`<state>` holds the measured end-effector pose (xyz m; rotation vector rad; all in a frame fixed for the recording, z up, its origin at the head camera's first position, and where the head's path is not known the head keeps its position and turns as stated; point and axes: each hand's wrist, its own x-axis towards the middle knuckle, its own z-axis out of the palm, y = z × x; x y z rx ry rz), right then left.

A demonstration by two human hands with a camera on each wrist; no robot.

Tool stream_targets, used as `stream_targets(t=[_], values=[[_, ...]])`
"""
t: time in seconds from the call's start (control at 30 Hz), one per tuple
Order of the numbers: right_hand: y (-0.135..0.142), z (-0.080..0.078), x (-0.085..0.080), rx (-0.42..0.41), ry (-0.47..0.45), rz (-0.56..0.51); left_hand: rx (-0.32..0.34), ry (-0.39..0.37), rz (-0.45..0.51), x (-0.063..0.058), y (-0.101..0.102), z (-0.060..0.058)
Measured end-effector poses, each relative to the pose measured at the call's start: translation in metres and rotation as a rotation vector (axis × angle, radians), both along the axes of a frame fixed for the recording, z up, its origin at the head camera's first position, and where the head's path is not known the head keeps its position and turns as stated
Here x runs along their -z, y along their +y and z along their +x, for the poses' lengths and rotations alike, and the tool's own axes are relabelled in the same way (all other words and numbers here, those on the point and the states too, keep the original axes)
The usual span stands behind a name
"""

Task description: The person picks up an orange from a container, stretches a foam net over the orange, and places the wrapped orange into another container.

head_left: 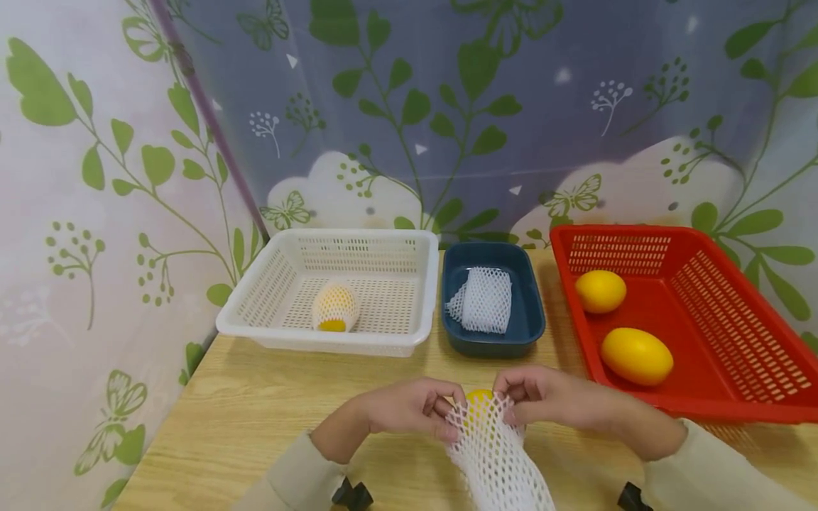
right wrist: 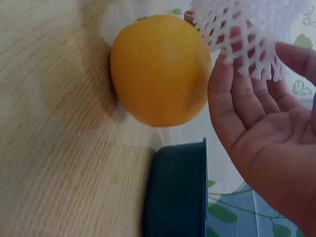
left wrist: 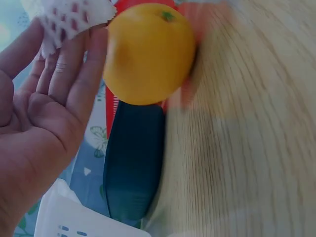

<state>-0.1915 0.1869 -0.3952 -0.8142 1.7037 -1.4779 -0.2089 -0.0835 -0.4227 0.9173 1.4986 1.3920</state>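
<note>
Both hands hold a white foam net sleeve [head_left: 498, 454] by its open end, just over a yellow oval fruit [head_left: 478, 399] on the table. My left hand [head_left: 409, 408] pinches the left side of the rim between thumb and fingers. Opposite it, my right hand [head_left: 562, 401] grips the right side the same way. The sleeve's long tail hangs toward me and covers most of the fruit in the head view. In the wrist views the fruit [left wrist: 150, 54] shows whole, beside the fingertips, with the net's edge [right wrist: 247, 44] close against its upper part.
A white basket [head_left: 326, 342] at the back left holds a netted fruit [head_left: 335, 309]. Beside it, a dark blue tray [head_left: 492, 348] contains folded foam netting [head_left: 488, 299]. To the right, a red basket [head_left: 716, 341] holds two bare yellow fruits [head_left: 637, 356]. A patterned curtain [head_left: 409, 106] rises behind.
</note>
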Motion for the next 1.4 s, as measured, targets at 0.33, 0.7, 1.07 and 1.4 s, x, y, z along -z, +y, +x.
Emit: stream_targets(t=[0.33,0.7,1.07,1.4], values=[[0.006,-0.004,0.008,-0.172,-0.055,0.055,0.169,-0.014,-0.145,0.008,0.005,0.0],[0.009,-0.009,0.015,-0.063,-0.034,0.141,0.041,0.071,-0.182,0.018,0.002,-0.006],[-0.004,-0.004,0.023,0.228,0.057,0.194,-0.227,0.122,-0.203,0.026,0.0,-0.009],[-0.01,-0.003,0.029,0.354,0.054,0.13,-0.313,0.099,-0.172,0.025,-0.001,-0.007]])
